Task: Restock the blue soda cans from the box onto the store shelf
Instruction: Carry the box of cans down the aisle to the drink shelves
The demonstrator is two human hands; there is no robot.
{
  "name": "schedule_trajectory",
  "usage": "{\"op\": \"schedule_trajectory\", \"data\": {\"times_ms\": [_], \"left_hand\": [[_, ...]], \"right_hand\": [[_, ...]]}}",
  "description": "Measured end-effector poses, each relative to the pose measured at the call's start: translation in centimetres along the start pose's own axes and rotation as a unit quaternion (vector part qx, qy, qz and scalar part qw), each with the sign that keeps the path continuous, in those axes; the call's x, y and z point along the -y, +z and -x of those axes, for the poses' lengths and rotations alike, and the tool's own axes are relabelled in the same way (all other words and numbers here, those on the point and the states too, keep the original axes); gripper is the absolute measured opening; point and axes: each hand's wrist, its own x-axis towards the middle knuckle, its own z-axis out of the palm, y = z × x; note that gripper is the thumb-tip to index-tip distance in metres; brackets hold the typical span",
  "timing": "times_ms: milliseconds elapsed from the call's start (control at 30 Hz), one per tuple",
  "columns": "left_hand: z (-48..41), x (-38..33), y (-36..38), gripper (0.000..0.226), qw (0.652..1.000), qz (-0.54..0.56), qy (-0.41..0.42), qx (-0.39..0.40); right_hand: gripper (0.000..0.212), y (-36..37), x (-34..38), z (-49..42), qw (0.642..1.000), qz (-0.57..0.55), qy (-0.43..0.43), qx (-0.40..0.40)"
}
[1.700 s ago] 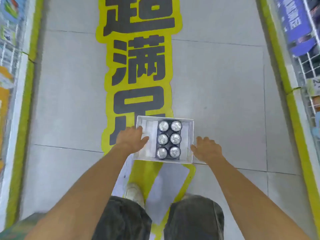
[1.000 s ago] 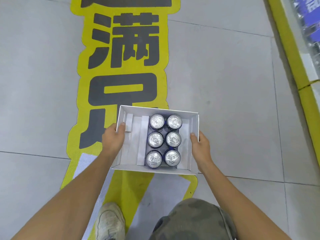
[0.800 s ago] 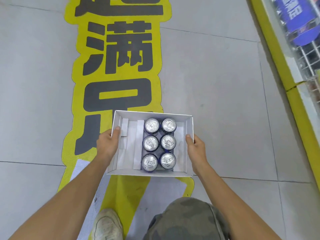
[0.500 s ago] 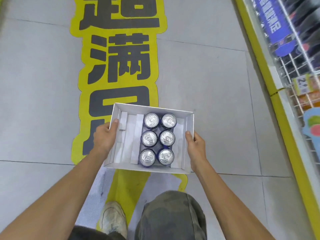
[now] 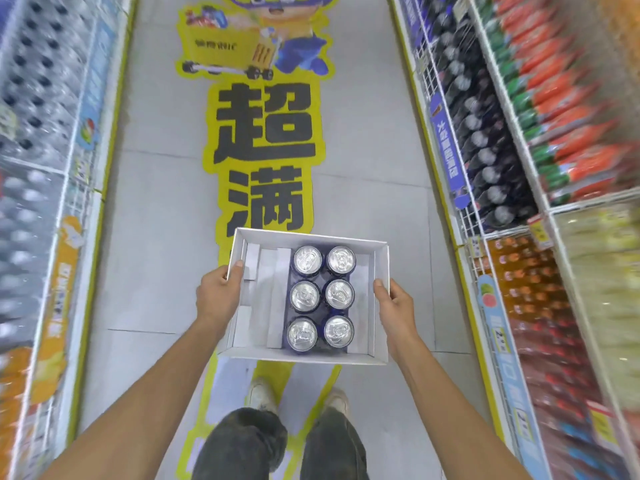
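Six blue soda cans (image 5: pixel 322 297) sit upright in the white box (image 5: pixel 311 236), which we've now lifted off the floor, left grip (image 5: pixel 218 296) and right grip (image 5: pixel 396 304) curled round its side walls, so stock is heading for the drink shelves (image 5: pixel 485 161) on our right, floor sticker (image 5: pixel 266 140) reading 超满.

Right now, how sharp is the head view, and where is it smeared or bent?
Head view: box and blue cans sharp at the centre, soft glare on the can tops; right shelf and left shelf smeared by motion blur, worst toward the edges; wide-angle lens bows the shelf lines; lighting even.
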Motion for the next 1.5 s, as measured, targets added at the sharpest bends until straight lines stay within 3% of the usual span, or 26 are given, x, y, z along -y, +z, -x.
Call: {"op": "schedule_trajectory", "data": {"times_ms": [200, 433, 1033, 1500], "left_hand": [[3.7, -9.5, -8.2, 0.054, 1.0, 0.001, -0.007, -0.014], [-0.1, -17.4, -10.0, 0.054, 1.0, 0.01, -0.014, -0.018], [-23.7, -44.0, -3.9, 0.051, 0.996, 0.043, -0.056, -0.054], [-54.7, -64.6, -3.2, 0.043, 0.998, 0.026, -0.053, -0.028]], "right_hand": [[0.025, -1.1, 12.7, 6.5, 1.0, 0.018, -0.012, 0.022], [0.022, 0.6, 20.8, 3.8, 1.0, 0.011, -0.012, 0.022], [0.019, 5.6, 45.9, -25.7, 0.997, 0.052, -0.02, 0.054], [0.017, 19.6, 69.8, -49.7, 0.998, 0.046, -0.01, 0.042]]}}
